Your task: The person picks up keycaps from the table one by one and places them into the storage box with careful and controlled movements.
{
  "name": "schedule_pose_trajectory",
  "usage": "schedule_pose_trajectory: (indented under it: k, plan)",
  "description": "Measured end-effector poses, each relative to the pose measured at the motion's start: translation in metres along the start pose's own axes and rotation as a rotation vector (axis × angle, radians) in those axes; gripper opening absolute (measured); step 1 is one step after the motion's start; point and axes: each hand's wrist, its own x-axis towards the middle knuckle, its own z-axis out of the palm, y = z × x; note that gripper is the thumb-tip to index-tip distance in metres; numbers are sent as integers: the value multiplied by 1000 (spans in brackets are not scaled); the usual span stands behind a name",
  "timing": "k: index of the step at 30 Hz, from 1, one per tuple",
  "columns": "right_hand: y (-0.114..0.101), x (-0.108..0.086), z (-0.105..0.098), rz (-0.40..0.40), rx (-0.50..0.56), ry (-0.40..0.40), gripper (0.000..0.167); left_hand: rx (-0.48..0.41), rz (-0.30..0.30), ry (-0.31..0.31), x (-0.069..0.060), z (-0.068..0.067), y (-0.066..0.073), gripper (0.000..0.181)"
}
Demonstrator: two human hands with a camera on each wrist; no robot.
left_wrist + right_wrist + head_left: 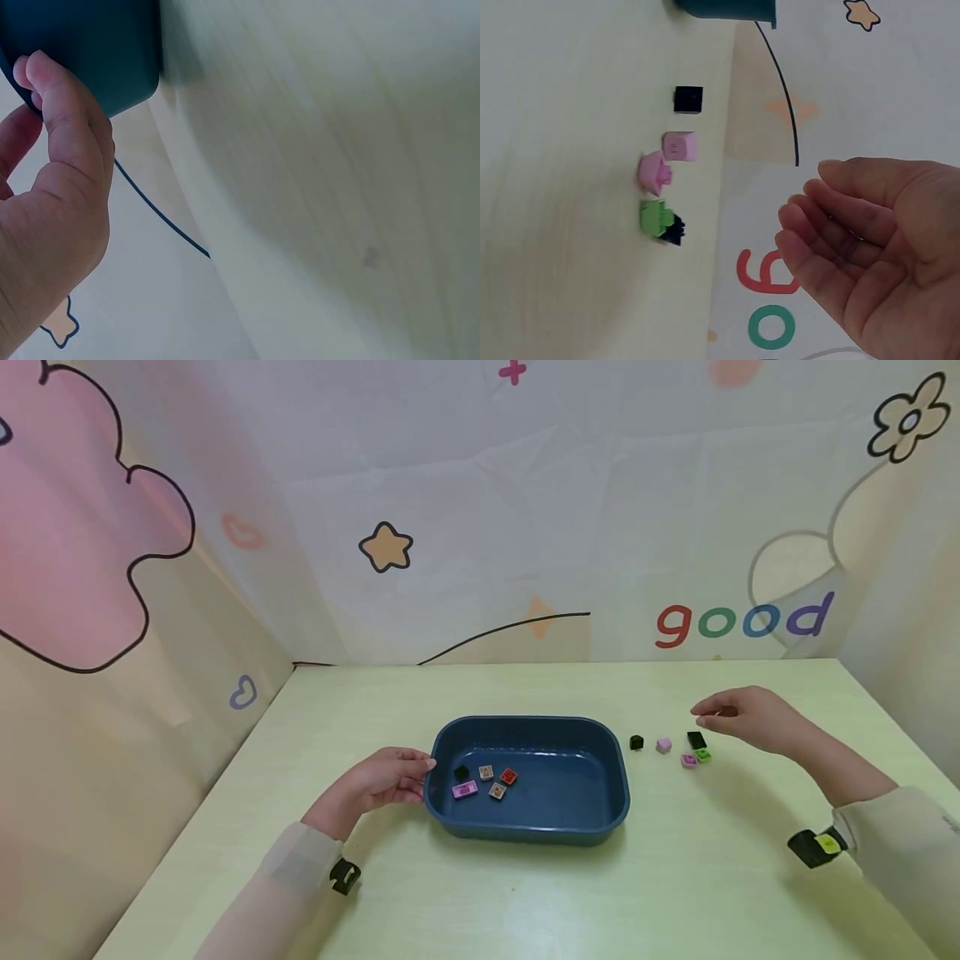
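A dark blue tray (555, 839) stands mid-table, and my left hand (387, 777) pinches its left rim, thumb on top. The left wrist view shows that hand (64, 150) against the tray's wall (124, 60). Inside lie several small keycaps: a black one (461, 772), a long magenta one (465, 789), a red one (508, 776) and pale ones (486, 772). My right hand (757, 718) hovers, fingers loosely bent and nothing in them, above keycaps to the tray's right: black (636, 742), pink (663, 745), magenta (688, 761), green (702, 755) and longer black (697, 740).
A pale yellow-green table (337, 702) carries everything. Behind it hangs a printed cloth backdrop (480, 568) along the table's far edge. Dark straps with small devices sit on both wrists, such as the right strap (813, 848).
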Motion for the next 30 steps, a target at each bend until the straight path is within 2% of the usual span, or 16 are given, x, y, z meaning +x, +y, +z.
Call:
schedule_pose_trajectory:
  k: [7,14,21,30]
  plan:
    - [20,-1,13,73,0,-4,34,-17,1,-9,-1,0,-2,20]
    - [35,3,20,70,-8,10,31,-12,2,-14,-3,1,-1,21]
    - [44,10,25,63,18,-15,30,-1,-7,-10,0,1,-3,23]
    - [47,6,27,127,23,-65,33,-8,0,-11,-2,1,0,22]
